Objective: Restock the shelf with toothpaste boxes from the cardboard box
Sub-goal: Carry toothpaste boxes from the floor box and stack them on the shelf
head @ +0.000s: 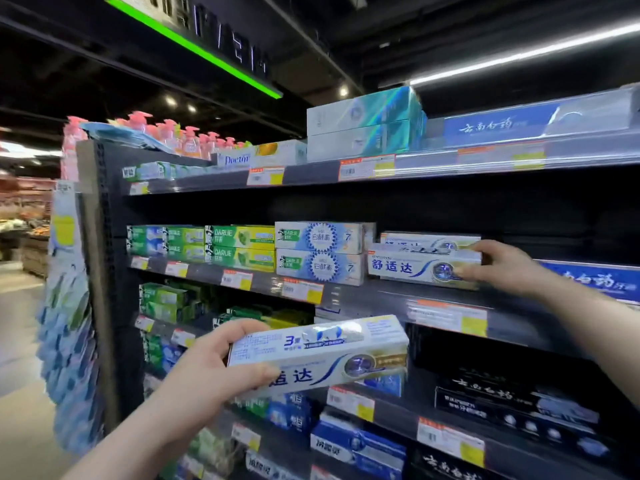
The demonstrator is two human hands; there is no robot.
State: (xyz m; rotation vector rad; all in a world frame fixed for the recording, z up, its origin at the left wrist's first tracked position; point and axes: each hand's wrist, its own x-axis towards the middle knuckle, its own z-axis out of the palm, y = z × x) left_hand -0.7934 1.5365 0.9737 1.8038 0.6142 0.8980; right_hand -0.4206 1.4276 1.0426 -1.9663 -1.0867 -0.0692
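Was mid-stocking: my right hand (502,268) pinched the end of a white-and-blue cardboard toothpaste box (415,268) on the dark metal shelf (363,296). My left hand (214,368), lower down, gripped a matching second box (322,351). Guessing that one needed stacking next.

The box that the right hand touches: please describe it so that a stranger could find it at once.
On the dark shelf unit, find the shelf with the green Darlie boxes and follow its row to the right end. The front white box there, gripped by the right hand, bears blue characters and a swoosh, unlike its Darlie neighbours' round pattern.
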